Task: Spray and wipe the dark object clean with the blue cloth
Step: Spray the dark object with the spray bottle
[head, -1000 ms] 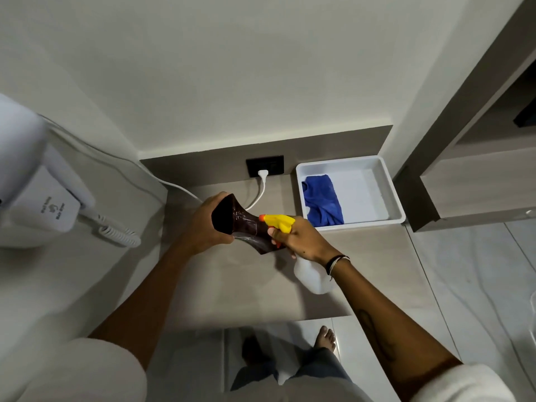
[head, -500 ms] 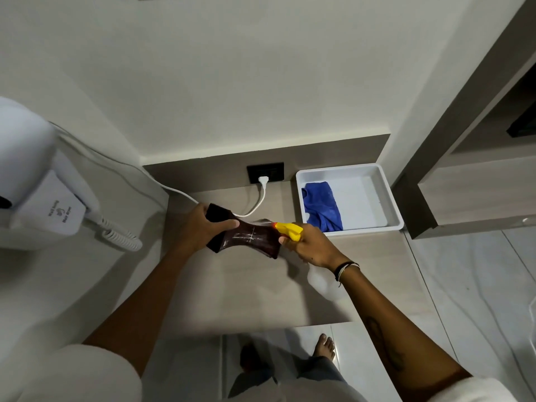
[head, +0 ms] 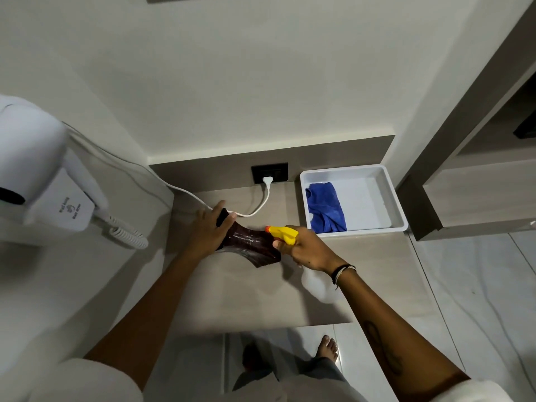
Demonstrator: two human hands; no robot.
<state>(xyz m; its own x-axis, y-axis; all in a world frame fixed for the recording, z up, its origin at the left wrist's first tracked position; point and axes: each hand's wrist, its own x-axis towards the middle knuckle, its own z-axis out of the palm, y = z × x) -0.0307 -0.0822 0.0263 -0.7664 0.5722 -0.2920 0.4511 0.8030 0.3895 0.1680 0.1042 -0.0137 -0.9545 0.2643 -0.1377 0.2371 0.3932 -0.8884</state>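
Observation:
The dark object (head: pixel 251 243) is a glossy dark brown vase-like piece with flared ends, lying tilted over the counter. My left hand (head: pixel 207 229) grips its far open end. My right hand (head: pixel 307 250) holds a spray bottle by its yellow trigger head (head: pixel 284 233), the orange nozzle almost touching the object's side. The bottle's pale body (head: pixel 317 285) hangs below my wrist. The blue cloth (head: pixel 326 211) lies crumpled in the left part of a white tray (head: pixel 388 195) at the counter's back right.
A white wall-mounted hair dryer (head: pixel 43 175) with a coiled cord hangs at left. Its white cable (head: pixel 261 208) runs across the counter's back to a black socket (head: pixel 269 172). A wooden cabinet (head: pixel 475 192) stands at right. The tiled floor and my bare feet show below the counter (head: pixel 232 300) edge.
My left hand has tipped the dark object from mouth-toward-me to lying sideways, lower toward the counter. My right hand followed with the spray nozzle staying close to it.

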